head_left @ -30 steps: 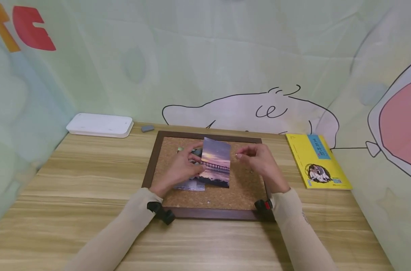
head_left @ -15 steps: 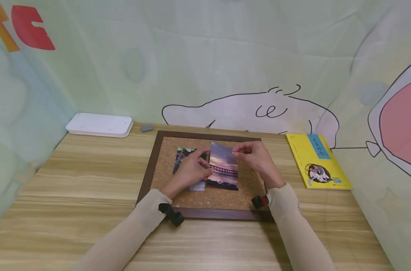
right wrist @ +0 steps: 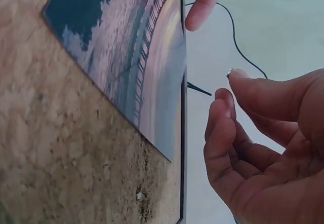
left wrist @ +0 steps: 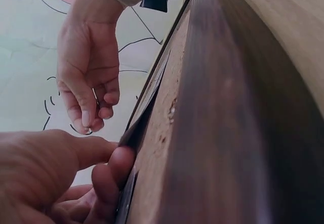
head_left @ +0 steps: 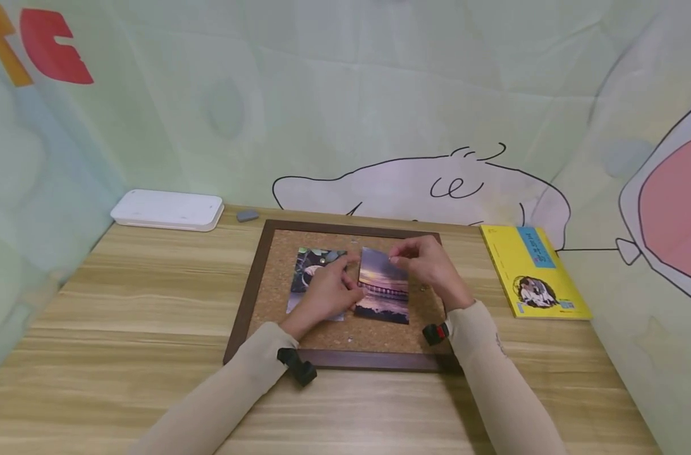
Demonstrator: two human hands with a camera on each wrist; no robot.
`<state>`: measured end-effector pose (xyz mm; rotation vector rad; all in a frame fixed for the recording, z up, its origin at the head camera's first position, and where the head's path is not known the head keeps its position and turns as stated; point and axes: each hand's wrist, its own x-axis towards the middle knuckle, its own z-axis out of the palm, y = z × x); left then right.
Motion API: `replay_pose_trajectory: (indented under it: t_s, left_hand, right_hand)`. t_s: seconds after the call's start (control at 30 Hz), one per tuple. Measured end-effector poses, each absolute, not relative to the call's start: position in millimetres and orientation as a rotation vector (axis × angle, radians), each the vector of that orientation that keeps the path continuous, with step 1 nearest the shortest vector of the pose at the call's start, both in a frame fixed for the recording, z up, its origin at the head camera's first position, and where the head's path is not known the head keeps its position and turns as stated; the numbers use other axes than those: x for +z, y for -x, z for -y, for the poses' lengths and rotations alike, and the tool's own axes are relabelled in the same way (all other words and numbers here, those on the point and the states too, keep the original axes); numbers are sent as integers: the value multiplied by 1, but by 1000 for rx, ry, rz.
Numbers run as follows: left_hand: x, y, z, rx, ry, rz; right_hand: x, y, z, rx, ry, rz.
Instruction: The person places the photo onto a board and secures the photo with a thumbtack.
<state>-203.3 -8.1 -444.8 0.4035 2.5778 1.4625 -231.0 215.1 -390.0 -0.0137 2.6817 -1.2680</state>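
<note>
A sunset photo (head_left: 384, 291) with a long pier lies over the cork board (head_left: 387, 338), its left edge pinched by my left hand (head_left: 327, 292). In the left wrist view the photo's edge (left wrist: 139, 120) lifts off the cork at those fingers. My right hand (head_left: 432, 264) is above the photo's upper right corner, pinching a small shiny push pin (right wrist: 229, 73) between thumb and finger. A second photo (head_left: 302, 272), dark with leaves and a round shape, lies to the left with a round pin near its top; my left hand covers part of it.
Loose pins (head_left: 351, 339) are on the cork, one near the front and another at the right. A dark wooden frame (head_left: 373, 360) edges the board. A white case (head_left: 169, 210) and grey eraser-like block (head_left: 247, 216) stand back left; a yellow book (head_left: 533, 272) lies right.
My left hand has moved the sunset photo rightward and down onto the board, uncovering more of the other photo. My right hand has come in slightly over the photo's upper right corner.
</note>
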Motion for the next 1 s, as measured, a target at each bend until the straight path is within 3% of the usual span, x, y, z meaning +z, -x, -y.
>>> replay_pose_trajectory:
  t_s: [0.47, 1.0]
  left_hand:
    - [-440, 197, -2, 1234, -500, -2759]
    - [-440, 195, -3, 1200, -514, -2753]
  right_hand:
    - [-403, 251, -225, -1138, 157, -2624]
    - [-410, 259, -224, -1073, 84, -2632]
